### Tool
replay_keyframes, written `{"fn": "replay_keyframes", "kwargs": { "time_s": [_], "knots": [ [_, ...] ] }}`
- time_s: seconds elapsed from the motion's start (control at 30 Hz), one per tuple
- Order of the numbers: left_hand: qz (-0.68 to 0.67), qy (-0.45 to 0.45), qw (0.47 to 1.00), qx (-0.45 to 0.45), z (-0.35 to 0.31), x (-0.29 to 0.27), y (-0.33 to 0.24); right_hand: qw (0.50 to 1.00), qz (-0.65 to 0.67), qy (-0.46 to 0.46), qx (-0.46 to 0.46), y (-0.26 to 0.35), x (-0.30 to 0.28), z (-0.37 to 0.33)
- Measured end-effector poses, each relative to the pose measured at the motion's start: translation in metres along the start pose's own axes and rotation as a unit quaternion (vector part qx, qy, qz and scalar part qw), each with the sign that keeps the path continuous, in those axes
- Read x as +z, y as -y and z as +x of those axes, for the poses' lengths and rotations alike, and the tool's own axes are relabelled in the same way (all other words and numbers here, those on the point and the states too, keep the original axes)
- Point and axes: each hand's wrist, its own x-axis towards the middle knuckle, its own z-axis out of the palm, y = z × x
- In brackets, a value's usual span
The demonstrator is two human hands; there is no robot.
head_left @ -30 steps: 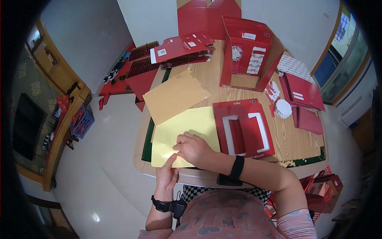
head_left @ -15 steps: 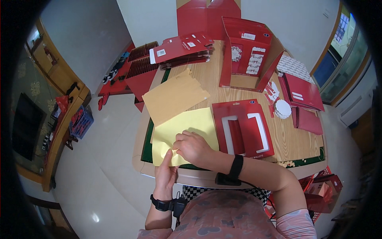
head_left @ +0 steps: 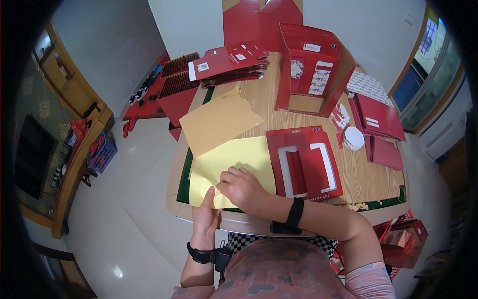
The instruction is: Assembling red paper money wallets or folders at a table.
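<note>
A yellow paper sheet point(head_left: 249, 152) lies at the near left of the table, its near edge creased and lifted. My left hand point(head_left: 205, 218) grips that edge, thumb on top and fingers hidden underneath. Just to the right, my right hand point(head_left: 243, 190) is closed with its fingertips pinched at the sheet's surface; anything tiny between them is too small to make out. Beyond the yellow sheet is a tan paper sheet point(head_left: 219, 122). To its right, a red packaging card point(head_left: 314, 169) with white-edged cutouts lies flat.
A red display box point(head_left: 318, 45) stands at the back, left of red folders point(head_left: 378, 117) and a white scalloped stack point(head_left: 354, 138). Red printed cards point(head_left: 231, 62) are piled at the far left. A red box point(head_left: 181, 102) full of upright cards stands beside the table point(head_left: 363, 174).
Both hands keep their hold at the yellow sheet's near edge, with barely any movement. The whole view has shifted very slightly.
</note>
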Motion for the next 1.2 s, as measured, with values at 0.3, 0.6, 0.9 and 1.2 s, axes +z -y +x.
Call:
{"fn": "replay_keyframes", "kwargs": {
  "time_s": [0.3, 0.6, 0.9, 1.2],
  "knots": [
    [-0.034, -0.024, 0.999, -0.009, -0.004, 0.011, -0.006, 0.998, -0.038, -0.015, -0.046, 0.001, -0.001, -0.002],
    [-0.038, -0.015, 0.999, -0.028, -0.001, 0.007, -0.006, 0.998, -0.036, -0.026, -0.05, 0.004, -0.001, -0.004],
    [-0.03, -0.025, 0.999, -0.007, -0.003, 0.005, -0.006, 0.995, 0.08, -0.044, 0.041, 0.01, -0.01, -0.005],
    [0.258, -0.093, 0.923, 0.27, -0.041, -0.01, -0.017, 0.945, 0.217, -0.017, 0.244, 0.008, -0.138, -0.049]
  ]
}}
